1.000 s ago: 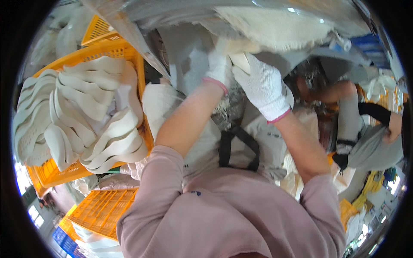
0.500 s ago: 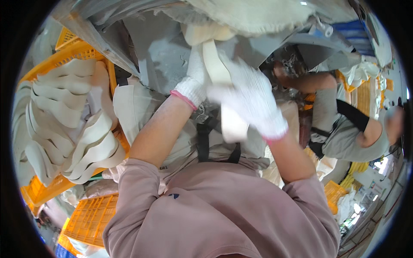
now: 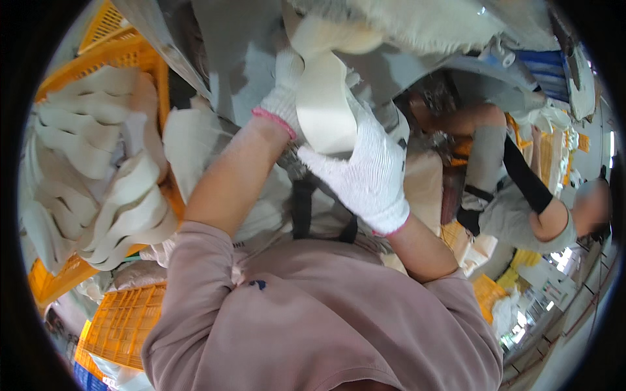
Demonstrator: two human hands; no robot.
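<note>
1 insole (image 3: 326,109) clamped in right fingers (image 3: 366,127), left fingers (image 3: 287,68) unclear, dark lettering (image 3: 238,245) on cloth (image 3: 264,220)

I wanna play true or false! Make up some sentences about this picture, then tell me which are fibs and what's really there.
1. The person's left hand and right hand both wear white gloves. True.
2. The big crate on the left, full of white pieces, is blue. False: it is orange.
3. The right hand touches a curved white strip. True.
4. The person's shirt is bright green. False: it is a dusty pink.
5. Another person, dressed in grey, is on the right side of the picture. True.
</note>
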